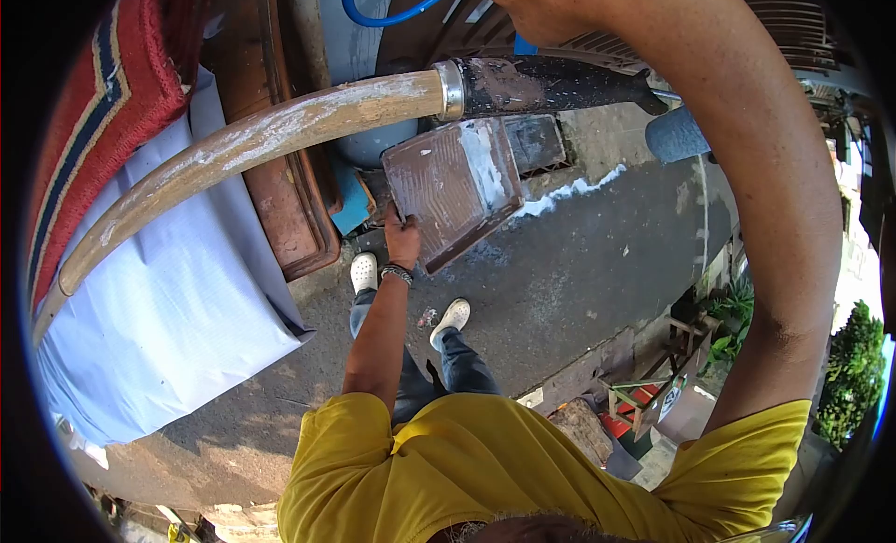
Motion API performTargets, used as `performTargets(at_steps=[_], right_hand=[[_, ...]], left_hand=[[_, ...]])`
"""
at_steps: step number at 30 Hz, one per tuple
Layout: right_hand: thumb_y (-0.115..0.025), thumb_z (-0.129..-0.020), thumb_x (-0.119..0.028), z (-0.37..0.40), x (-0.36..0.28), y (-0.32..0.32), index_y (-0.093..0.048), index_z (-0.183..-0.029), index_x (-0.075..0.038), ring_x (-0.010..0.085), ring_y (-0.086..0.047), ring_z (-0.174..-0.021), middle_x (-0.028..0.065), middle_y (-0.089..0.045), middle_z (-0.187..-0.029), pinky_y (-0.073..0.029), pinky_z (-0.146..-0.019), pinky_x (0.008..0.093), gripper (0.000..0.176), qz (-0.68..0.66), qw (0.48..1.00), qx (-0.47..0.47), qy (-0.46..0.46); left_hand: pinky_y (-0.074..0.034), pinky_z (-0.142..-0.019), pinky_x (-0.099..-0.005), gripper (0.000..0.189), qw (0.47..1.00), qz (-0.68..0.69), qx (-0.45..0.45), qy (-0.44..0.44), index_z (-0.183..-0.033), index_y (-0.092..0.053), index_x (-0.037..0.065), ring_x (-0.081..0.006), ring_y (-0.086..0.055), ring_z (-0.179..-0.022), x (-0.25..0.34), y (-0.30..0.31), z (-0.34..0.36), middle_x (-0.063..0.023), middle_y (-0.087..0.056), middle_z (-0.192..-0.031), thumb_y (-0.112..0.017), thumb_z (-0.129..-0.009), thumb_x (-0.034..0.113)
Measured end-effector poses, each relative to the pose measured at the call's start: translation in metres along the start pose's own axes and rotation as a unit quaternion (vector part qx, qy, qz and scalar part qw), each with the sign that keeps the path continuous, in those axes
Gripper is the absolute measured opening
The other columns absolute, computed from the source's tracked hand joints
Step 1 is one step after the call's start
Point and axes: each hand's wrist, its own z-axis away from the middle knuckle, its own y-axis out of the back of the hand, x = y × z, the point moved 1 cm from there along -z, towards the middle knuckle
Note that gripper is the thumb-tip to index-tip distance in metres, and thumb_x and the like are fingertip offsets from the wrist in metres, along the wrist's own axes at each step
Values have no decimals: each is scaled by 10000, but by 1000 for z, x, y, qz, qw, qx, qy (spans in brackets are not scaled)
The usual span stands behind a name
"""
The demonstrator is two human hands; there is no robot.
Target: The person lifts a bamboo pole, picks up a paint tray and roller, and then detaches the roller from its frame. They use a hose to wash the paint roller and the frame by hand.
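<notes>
My left hand (402,239) is closed on the edge of a brown paint tray (439,174), which has ridges and white paint at its far side. At the top edge, my right hand (537,15) is raised and mostly cut off, so its fingers are hidden. Just below it, a long wooden pole (252,132) crosses the view close to the camera. The pole joins a black handle (551,84) at a metal collar. A blue-grey paint roller (677,134) shows beyond the handle's end, partly behind my right arm.
White paint (579,190) streaks the dark pavement (579,263). On the left are a white-wrapped bundle (177,291), a red patterned rug (103,123) and brown wooden furniture (289,211). A blue hose (392,20) curves at the top. Plants (733,310) and a small wooden stand (653,375) are at right.
</notes>
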Motion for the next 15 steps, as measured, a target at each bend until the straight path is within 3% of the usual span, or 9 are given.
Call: performTargets(at_steps=[10,13,15], right_hand=[[-657,-858,-284,6,5,4,-776,-1035,-116,193,-678,-1072,63,-750,-1077,-235,-1197,410,271,6,1000,-25,-4],[-660,-856,-295,4,4,4,-775,-1035,-117,182,-681,-1066,61,-752,-1072,-235,-1197,402,278,5,999,-33,-12],[-660,-856,-298,0,3,2,-774,-1039,-118,180,-681,-1065,60,-753,-1072,-236,-1197,400,281,1,999,-29,-15]], left_hand=[[-446,-985,-343,485,998,60,12,33,-1317,-508,-29,-289,-618,-1130,12,18,16,-179,-651,-1229,-522,-833,-54],[-436,-969,-315,469,997,58,21,51,-1311,-522,-10,-200,-599,-1078,5,36,18,-85,-645,-1203,-499,-848,-86],[-442,-940,-297,438,998,44,27,39,-1288,-530,-11,-189,-605,-1060,3,45,19,-85,-655,-1178,-508,-855,-77]])
